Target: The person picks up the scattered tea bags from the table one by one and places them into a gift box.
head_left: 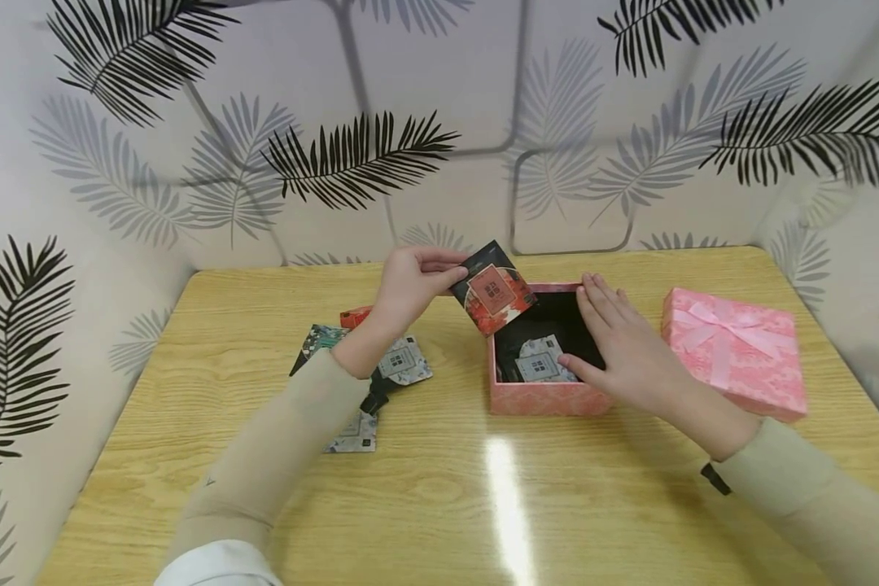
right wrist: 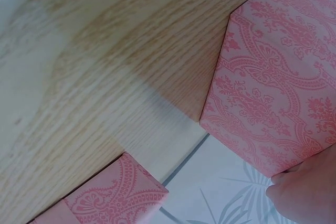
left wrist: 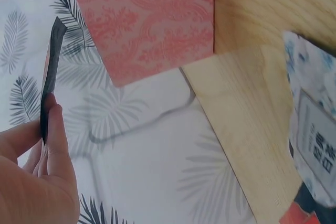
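My left hand (head_left: 410, 285) pinches a black and red square sachet (head_left: 494, 289) by its edge, over the left rim of an open pink box (head_left: 549, 399). From the left wrist view the sachet (left wrist: 52, 72) shows edge-on between thumb and fingers. My right hand (head_left: 633, 354) rests on the box's right side, fingers straight along the far right rim and thumb over the near inside. Inside the black-lined box lies a grey-white sachet (head_left: 542, 362). In the right wrist view, fingertips (right wrist: 304, 190) touch the patterned box wall (right wrist: 273, 77).
Left of the box, several sachets (head_left: 406, 362) lie in a loose pile on the wooden table (head_left: 439, 488), partly behind my left forearm. A pink lid with a ribbon bow (head_left: 732, 350) sits to the right. Leaf-patterned fabric (head_left: 439, 98) rises behind the table.
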`<state>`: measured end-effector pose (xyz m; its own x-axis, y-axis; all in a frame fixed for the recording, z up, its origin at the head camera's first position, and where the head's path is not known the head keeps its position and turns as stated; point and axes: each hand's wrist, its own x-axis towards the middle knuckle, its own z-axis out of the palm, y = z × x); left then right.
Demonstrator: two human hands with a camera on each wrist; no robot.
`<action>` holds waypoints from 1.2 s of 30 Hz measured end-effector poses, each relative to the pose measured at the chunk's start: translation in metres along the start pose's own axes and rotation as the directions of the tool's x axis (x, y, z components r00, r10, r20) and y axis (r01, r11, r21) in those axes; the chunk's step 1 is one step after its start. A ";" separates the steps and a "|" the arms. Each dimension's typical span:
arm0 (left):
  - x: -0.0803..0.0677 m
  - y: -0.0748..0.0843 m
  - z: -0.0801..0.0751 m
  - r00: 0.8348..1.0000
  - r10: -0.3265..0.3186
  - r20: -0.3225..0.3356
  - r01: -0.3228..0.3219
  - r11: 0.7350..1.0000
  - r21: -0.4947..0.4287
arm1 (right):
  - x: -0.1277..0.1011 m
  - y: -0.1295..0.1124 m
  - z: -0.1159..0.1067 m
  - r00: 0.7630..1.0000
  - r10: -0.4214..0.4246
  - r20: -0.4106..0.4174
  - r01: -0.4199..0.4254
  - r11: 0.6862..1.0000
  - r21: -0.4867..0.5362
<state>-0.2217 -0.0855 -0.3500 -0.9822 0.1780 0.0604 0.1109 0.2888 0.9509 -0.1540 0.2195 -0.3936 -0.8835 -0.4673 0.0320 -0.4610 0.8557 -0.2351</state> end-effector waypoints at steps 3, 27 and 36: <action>0.001 0.001 0.010 1.000 0.008 0.027 -0.008 1.000 -0.004 | 0.001 0.000 0.001 1.000 -0.004 -0.006 0.004 1.000 -0.005; 0.006 -0.002 0.055 0.968 0.127 0.219 -0.199 0.914 0.352 | 0.001 -0.001 0.000 1.000 0.014 0.009 -0.014 1.000 -0.003; 0.006 0.006 0.066 0.932 0.150 0.329 -0.298 0.835 0.463 | 0.000 0.000 0.000 1.000 0.012 0.023 -0.012 1.000 -0.006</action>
<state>-0.2169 -0.0209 -0.3639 -0.8489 0.5191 0.0995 0.4556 0.6233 0.6356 -0.1542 0.2195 -0.3932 -0.8868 -0.4620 0.0065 -0.4510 0.8624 -0.2300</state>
